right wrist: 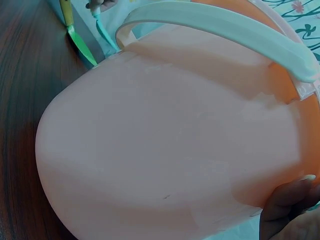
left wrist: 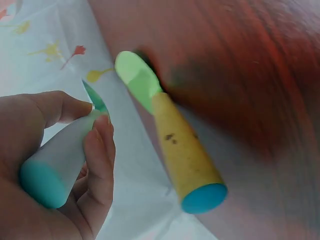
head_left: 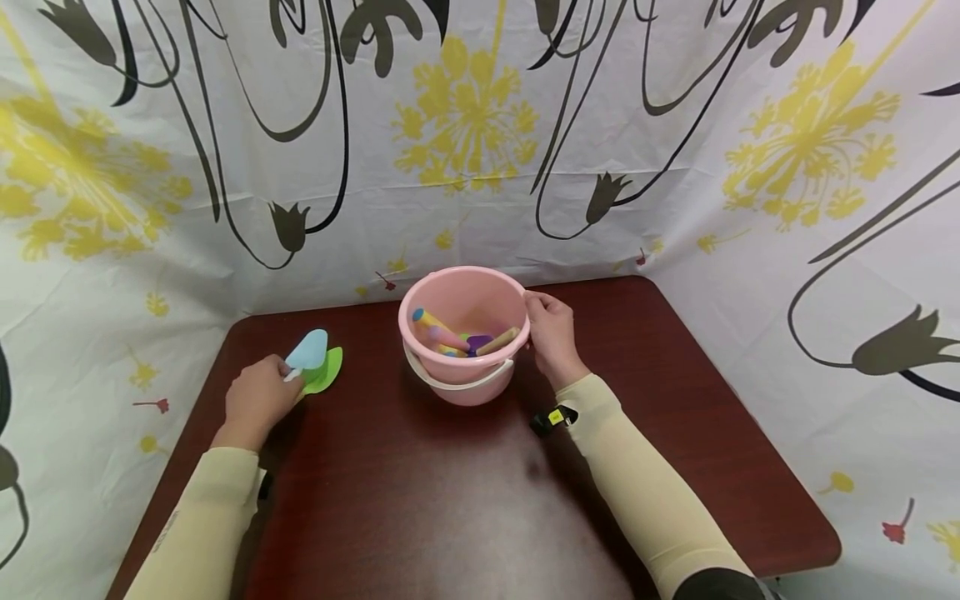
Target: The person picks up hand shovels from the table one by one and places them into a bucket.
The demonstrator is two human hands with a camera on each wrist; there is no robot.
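Note:
My left hand (head_left: 258, 396) grips the pale handle of a toy shovel with a light blue blade (head_left: 308, 350) at the table's left side. Beside it on the table lies a second toy shovel, with a green blade (head_left: 326, 375) and a yellow, blue-ended handle (left wrist: 186, 150). A pink bucket (head_left: 480, 397) stands upright near the back middle, its white handle (head_left: 456, 386) hanging down in front. Its rim is pinched on the right by my right hand (head_left: 553, 333). Several colourful toys with stick-like handles, one of them tan (head_left: 498, 342), lie inside; their lower parts are hidden.
The dark red-brown table (head_left: 420, 508) has rounded corners. A white patterned cloth (head_left: 465, 225) hangs behind it and along both sides. A dark strap with a yellow tag (head_left: 557, 416) is at the right wrist.

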